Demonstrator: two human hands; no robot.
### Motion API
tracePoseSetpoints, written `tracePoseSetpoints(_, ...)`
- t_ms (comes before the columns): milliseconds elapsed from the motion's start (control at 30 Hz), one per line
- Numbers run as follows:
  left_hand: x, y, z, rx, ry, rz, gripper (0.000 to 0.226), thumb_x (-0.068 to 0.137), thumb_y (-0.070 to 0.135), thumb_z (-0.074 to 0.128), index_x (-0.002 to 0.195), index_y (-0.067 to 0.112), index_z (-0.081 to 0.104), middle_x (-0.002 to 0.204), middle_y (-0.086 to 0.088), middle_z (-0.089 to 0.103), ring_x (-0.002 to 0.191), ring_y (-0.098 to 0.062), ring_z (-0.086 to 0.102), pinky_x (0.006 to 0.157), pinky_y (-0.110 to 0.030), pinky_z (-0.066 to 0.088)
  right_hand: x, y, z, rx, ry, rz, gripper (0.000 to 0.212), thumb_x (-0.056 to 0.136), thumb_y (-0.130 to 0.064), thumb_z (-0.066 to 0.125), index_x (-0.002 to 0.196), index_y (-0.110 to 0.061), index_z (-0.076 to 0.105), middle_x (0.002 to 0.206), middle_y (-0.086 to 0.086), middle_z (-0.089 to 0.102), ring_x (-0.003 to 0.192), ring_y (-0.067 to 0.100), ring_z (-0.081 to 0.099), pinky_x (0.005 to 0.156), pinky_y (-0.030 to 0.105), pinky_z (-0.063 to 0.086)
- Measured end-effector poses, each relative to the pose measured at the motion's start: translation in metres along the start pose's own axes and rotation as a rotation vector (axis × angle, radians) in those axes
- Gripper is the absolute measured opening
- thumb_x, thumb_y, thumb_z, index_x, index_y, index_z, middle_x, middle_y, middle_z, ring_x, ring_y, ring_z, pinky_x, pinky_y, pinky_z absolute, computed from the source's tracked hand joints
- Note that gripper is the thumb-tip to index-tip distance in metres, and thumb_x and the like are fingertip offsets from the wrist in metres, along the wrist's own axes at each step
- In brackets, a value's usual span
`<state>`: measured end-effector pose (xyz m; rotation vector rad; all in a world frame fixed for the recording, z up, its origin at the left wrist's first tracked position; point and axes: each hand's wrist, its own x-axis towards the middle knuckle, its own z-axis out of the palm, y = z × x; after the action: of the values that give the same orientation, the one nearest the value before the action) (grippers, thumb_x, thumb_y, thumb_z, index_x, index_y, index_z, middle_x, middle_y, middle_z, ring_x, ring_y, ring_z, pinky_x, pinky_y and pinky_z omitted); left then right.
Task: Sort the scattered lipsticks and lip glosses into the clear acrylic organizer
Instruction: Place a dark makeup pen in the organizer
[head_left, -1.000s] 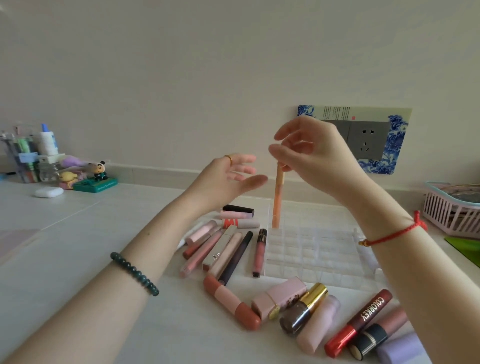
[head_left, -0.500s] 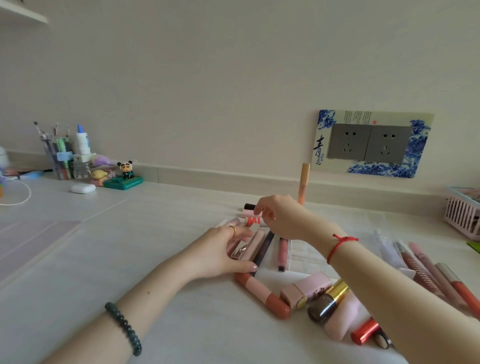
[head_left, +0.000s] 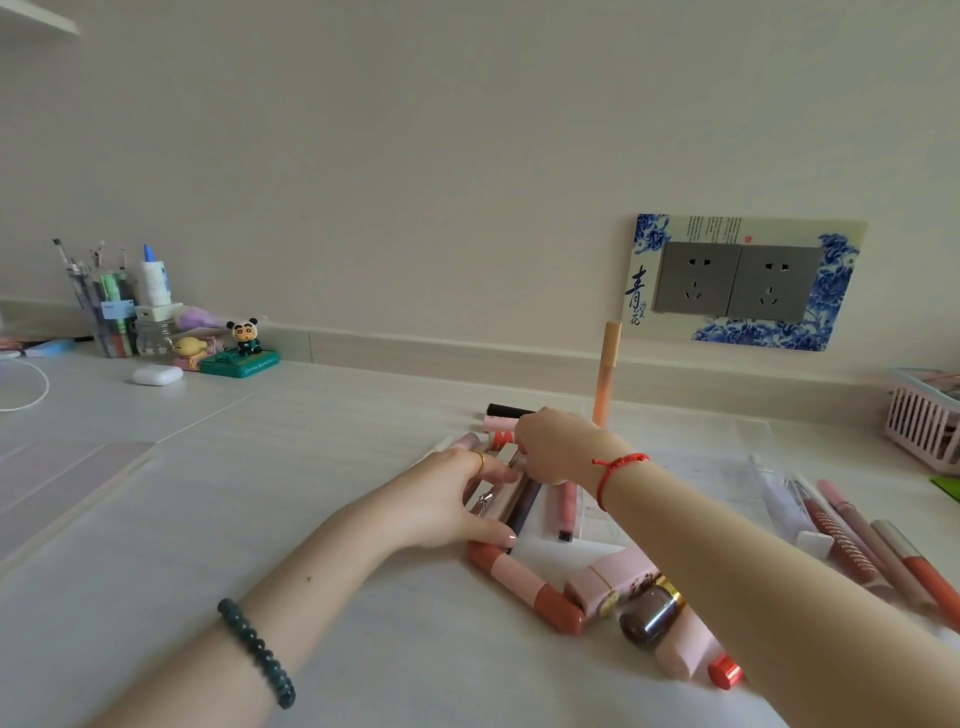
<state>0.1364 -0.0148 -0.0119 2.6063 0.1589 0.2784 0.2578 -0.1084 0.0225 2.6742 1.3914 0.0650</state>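
An orange lip gloss (head_left: 607, 374) stands upright in the far left corner of the clear acrylic organizer (head_left: 688, 457), which my right forearm partly covers. My right hand (head_left: 553, 447) reaches down left of the organizer, its fingertips pinching the far end of a rose-gold tube (head_left: 500, 493). My left hand (head_left: 457, 499) rests flat on the same row of tubes, fingers straight. A dark slim tube (head_left: 522, 506) and a pink gloss (head_left: 563, 506) lie beside them. Nearer me lie a two-tone pink and terracotta tube (head_left: 524, 582), a pink square lipstick (head_left: 608, 577) and a brown gold-banded one (head_left: 649, 616).
Several long glosses (head_left: 852, 540) lie right of the organizer. A pink basket (head_left: 919, 421) stands at the far right. A pen cup (head_left: 104, 306), a panda figure (head_left: 244, 345) and a white earbud case (head_left: 156, 375) sit far left by the wall.
My right hand let go of the orange gloss, now standing in the organizer, and dropped to the tubes on the left. My left hand came down onto the same tubes.
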Motion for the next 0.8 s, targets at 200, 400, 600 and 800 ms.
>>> tracePoseSetpoints(200,-0.002,0.001,0.001,0.023,-0.002,-0.016,0.064,0.064,0.042,0.078,0.123,0.036,0.052,0.155,0.007,0.011,0.14,-0.008,0.016,0.104,-0.019,0.022,0.005,0.001,0.002,0.06,0.011,0.024,0.009,0.088,-0.011,0.047,0.079,-0.014,0.049,0.067,0.0,0.036,0.058,0.018,0.04,0.044,0.024,0.026)
tracePoseSetpoints(400,-0.005,0.001,0.002,0.003,0.024,-0.005,0.069,0.059,0.042,0.08,0.122,0.035,0.053,0.151,0.01,0.021,0.14,-0.007,0.019,0.11,-0.025,0.024,0.003,0.005,-0.006,0.225,0.094,0.032,0.025,0.084,-0.005,0.046,0.105,-0.003,0.059,0.088,0.008,0.057,0.084,0.03,0.057,0.058,0.027,0.043)
tracePoseSetpoints(600,-0.006,0.005,0.005,0.024,0.083,-0.001,0.105,0.056,0.045,0.081,0.142,0.031,0.023,0.136,0.012,0.046,0.126,-0.001,0.039,0.104,-0.023,0.032,-0.013,0.018,-0.024,0.599,0.352,-0.023,0.026,0.08,-0.011,0.06,0.106,-0.011,0.06,0.096,0.007,0.062,0.073,0.016,0.053,0.055,0.012,0.037)
tracePoseSetpoints(800,-0.005,0.017,0.01,-0.141,0.143,0.06,0.066,0.064,0.037,0.079,0.116,0.052,0.043,0.111,0.014,0.056,0.099,0.014,0.052,0.083,-0.001,0.035,-0.044,0.024,-0.039,1.074,0.496,-0.118,0.031,0.074,0.002,0.065,0.096,-0.019,0.058,0.08,0.003,0.058,0.079,0.034,0.067,0.072,0.045,0.057)
